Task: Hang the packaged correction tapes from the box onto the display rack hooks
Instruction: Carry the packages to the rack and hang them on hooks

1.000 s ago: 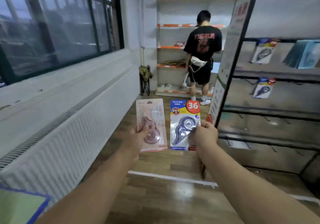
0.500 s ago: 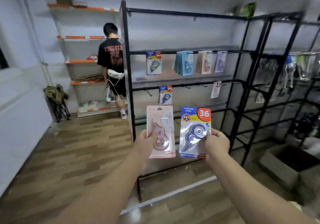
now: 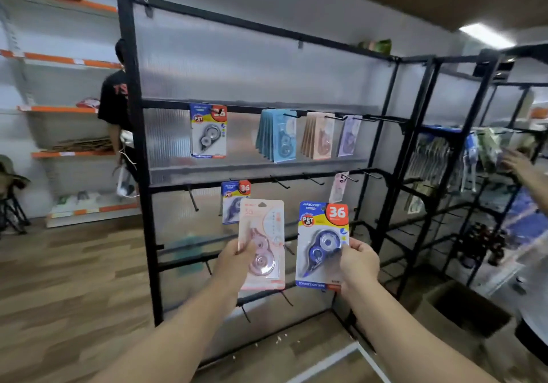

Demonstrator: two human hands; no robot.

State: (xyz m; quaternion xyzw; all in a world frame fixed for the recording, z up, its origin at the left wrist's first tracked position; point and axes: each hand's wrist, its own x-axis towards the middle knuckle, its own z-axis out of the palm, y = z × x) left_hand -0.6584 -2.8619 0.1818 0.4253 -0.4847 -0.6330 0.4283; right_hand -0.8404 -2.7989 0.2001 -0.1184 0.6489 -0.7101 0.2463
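1. The rack [image 3: 130, 145] stands just beyond both hands, with hung packs [image 3: 207, 130] on hooks [image 3: 280, 182] above them.
2. The box [image 3: 462, 314] sits on the floor, low to the right of the right hand [image 3: 358, 261].
3. The blue pack [image 3: 323, 240] stands upright, pinched at its lower right edge by the right hand.
4. The pink pack [image 3: 267, 219] stands upright, gripped at its left side by the left hand [image 3: 234, 261].

The pink blister-carded correction tape [image 3: 264, 219] in the left hand [image 3: 234, 260] is left of the blue blister-carded correction tape [image 3: 321, 228] in the right hand [image 3: 359, 261], both before the black metal display rack [image 3: 140, 175].
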